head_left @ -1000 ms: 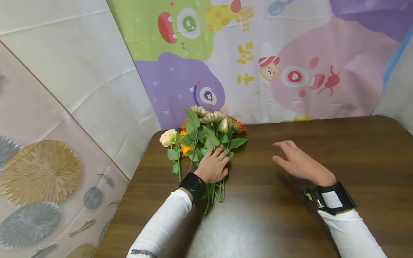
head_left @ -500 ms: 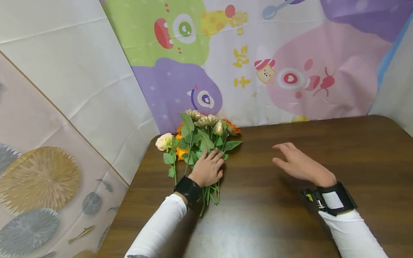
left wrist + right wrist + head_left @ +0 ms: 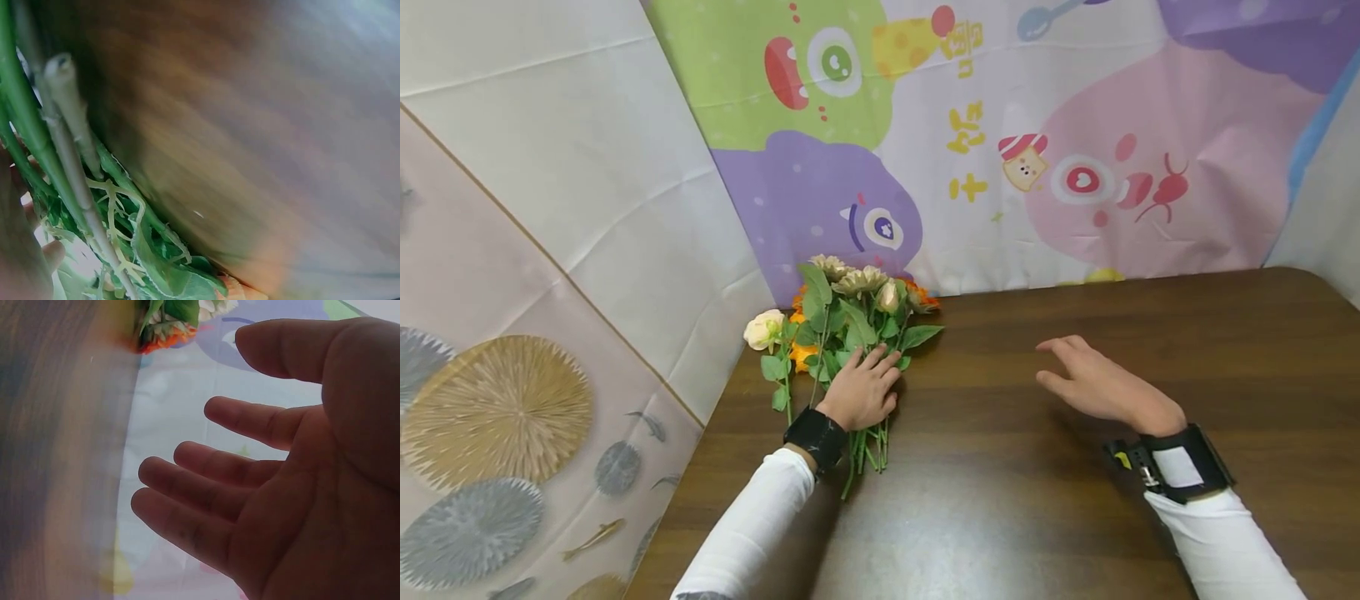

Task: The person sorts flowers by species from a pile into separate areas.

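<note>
A bunch of flowers (image 3: 857, 321) with cream, orange and pale blooms, green leaves and several stems lies at the table's far left corner. My left hand (image 3: 861, 396) rests on top of its stems, fingers extended and slightly spread. A cream rose (image 3: 764, 330) on its own stem lies along the bunch's left side. In the left wrist view, green stems (image 3: 31, 119) pass close beside the hand, and only part of the hand shows. My right hand (image 3: 1097, 379) hovers over the table's right half, touching nothing. In the right wrist view its fingers (image 3: 206, 494) are relaxed and apart.
The brown wooden table (image 3: 1000, 467) meets a cartoon-printed cloth (image 3: 985, 242) along its back edge. At the left hangs a pale patterned cloth (image 3: 625, 250) beside the table's left edge. Each wrist wears a black band (image 3: 816, 439).
My left hand and the bunch of flowers have slid a little to the left along the table, the cream rose shifting with them. My right hand has stayed nearly in place.
</note>
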{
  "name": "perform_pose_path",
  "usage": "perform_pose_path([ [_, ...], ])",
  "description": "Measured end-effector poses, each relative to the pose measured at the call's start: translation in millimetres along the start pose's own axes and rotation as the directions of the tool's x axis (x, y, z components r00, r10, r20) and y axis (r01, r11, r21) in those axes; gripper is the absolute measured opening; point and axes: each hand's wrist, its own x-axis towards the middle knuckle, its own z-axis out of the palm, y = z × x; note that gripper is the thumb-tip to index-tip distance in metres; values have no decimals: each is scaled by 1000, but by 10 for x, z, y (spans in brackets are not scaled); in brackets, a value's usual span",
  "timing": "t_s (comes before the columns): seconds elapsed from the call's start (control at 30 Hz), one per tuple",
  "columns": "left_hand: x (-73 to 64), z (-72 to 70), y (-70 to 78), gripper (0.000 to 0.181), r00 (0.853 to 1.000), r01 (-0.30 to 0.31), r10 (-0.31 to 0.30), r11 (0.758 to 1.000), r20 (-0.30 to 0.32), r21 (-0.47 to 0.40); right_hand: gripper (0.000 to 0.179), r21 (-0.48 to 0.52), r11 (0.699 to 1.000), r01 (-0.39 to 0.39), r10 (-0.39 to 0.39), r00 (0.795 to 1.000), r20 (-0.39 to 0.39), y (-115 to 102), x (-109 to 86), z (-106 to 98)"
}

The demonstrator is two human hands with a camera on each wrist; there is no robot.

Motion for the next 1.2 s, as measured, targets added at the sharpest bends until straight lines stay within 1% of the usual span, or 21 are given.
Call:
perform_pose_path([
  [0.17,-69,40,-85,43,999,-13,13,1000,-31,-3,50,-5,1000,6,-6,1000,2,-7,-1,17],
  [0.4,-179,95,-195,42,1000,-6,6,999,-25,-36,50,-2,1000,7,-6,1000,25,3,7,54],
  [0.6,-260,115,-276,41,1000,-3,2,999,-23,-40,49,-1,1000,1,-1,1000,26,14,9,59],
  [0.83,-319,118,-358,42,1000,0,0,999,-10,-36,51,-5,1000,6,-6,1000,23,1,8,55],
  [0.93,-334,119,-380,42,1000,1,-1,1000,-14,-29,50,-7,1000,12,-12,1000,19,-11,14,52],
  [1.0,-346,101,-376,41,1000,11,-11,1000,-24,-20,51,-9,1000,18,-18,1000,19,-20,19,53],
  [1.07,-351,46,-335,44,999,37,-38,999,-31,-17,52,-14,1000,28,-28,999,17,-28,25,52],
  [1.13,-331,-47,-262,51,997,67,-68,998,-45,-13,52,-15,999,29,-29,999,16,-31,28,51],
  [1.2,-288,-174,-160,57,991,113,-115,993,-62,-24,51,-15,1000,24,-24,1000,18,-30,31,48],
])
